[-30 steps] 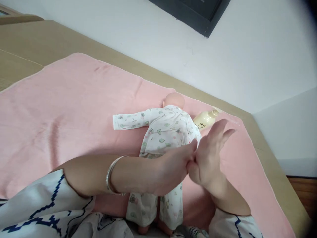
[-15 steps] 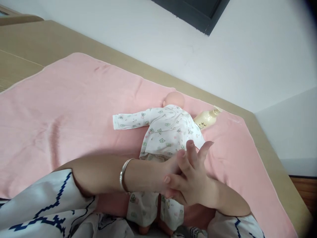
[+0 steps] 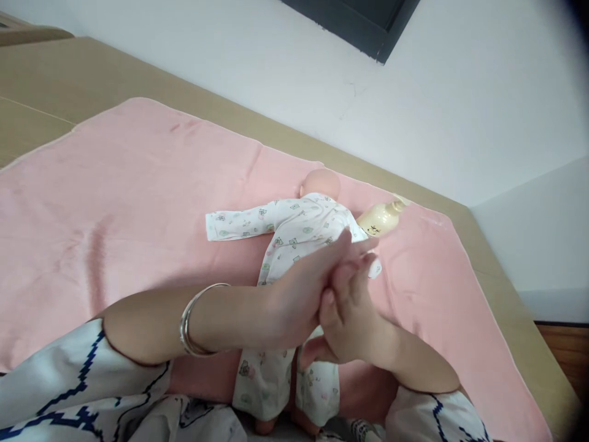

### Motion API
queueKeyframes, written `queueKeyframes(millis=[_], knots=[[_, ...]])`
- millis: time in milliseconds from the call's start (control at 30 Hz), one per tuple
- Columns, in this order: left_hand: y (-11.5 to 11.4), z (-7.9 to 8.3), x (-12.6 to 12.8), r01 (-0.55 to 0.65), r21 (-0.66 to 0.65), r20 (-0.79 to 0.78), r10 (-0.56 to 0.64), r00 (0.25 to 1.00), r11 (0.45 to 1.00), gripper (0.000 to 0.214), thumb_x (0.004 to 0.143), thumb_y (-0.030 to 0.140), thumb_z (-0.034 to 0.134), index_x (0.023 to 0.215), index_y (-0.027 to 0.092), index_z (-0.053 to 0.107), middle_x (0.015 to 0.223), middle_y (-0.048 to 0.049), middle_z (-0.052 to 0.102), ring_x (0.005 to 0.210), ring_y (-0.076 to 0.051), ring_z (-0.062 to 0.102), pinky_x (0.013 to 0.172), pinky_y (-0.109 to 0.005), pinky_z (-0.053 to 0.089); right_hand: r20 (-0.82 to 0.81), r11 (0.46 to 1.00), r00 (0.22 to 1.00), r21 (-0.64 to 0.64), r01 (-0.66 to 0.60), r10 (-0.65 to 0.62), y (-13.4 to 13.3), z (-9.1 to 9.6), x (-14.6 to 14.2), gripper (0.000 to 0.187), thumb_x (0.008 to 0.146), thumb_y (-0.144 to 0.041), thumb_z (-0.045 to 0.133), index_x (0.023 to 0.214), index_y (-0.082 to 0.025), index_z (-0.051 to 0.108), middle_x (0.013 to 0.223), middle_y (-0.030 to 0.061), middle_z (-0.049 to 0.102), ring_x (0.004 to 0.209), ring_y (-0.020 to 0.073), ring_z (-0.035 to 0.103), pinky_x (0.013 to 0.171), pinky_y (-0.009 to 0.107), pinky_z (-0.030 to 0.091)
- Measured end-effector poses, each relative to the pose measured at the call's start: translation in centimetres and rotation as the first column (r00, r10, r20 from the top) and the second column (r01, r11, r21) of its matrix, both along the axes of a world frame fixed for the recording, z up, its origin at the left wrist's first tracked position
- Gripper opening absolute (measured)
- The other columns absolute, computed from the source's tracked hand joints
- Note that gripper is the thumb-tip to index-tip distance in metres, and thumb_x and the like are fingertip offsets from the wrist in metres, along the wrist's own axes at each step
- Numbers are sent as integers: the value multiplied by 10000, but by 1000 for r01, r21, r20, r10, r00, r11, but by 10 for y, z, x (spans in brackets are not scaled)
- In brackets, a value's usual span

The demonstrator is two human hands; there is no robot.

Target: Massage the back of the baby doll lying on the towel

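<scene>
My left hand [image 3: 299, 294], a silver bangle on its wrist, is pressed palm to palm with my right hand [image 3: 354, 319]. The left fingers are stretched out; those of the right are slightly bent and lie against them. Nothing shows between the two hands, though the palms are hidden. Below them lies a baby doll [image 3: 321, 184] in a white printed top [image 3: 294, 239] and matching trousers [image 3: 264, 383]. Its face is not visible, and my hands and forearm cover its middle. Beside its right-hand sleeve rests a cream pump bottle [image 3: 381, 218], on its side.
A pink blanket [image 3: 151, 184] lies under the doll on a wooden surface [image 3: 124, 73]. Behind stands a white wall [image 3: 442, 110] with a dark frame [image 3: 368, 24] at the top. Bare doll feet [image 3: 265, 425] stick out at the bottom.
My hands have slid over each other. The left has turned and reached forward, its fingers now straight, while the right fingers have drawn together from a wide spread.
</scene>
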State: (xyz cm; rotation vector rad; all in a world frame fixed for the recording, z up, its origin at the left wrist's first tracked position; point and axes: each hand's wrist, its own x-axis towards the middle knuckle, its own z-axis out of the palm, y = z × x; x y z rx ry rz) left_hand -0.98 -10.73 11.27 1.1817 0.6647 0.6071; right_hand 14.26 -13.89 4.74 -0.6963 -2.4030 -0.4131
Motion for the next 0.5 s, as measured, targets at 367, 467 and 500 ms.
queueKeyframes(millis=[367, 467, 500], knots=[[84, -56, 17, -608, 465, 123, 633, 764, 644, 292, 983, 378, 437, 1174, 261, 625, 1350, -35, 645, 1340, -238, 552, 1152, -391, 437, -25, 907, 973, -368, 204, -229, 79, -34, 16, 622, 1014, -289, 388, 1614, -232, 233, 1645, 108, 372, 1574, 291, 225, 1258, 654, 206], [104, -84, 23, -517, 696, 23, 703, 711, 499, 280, 971, 356, 426, 1130, 248, 631, 1268, -75, 673, 1274, -263, 573, 1152, -422, 405, 18, 850, 981, -497, 175, -191, 103, -43, 28, 508, 1037, -340, 357, 1528, -237, 438, 1600, 88, 455, 1560, 272, 278, 1274, 634, 151], [108, -92, 25, -472, 741, -14, 714, 700, 477, 287, 971, 336, 408, 1116, 231, 632, 1232, -90, 681, 1252, -274, 578, 1141, -441, 408, 8, 832, 977, -523, 186, -214, 109, -44, 32, 504, 1045, -361, 341, 1521, -237, 450, 1609, 82, 440, 1562, 261, 272, 1278, 619, 150]])
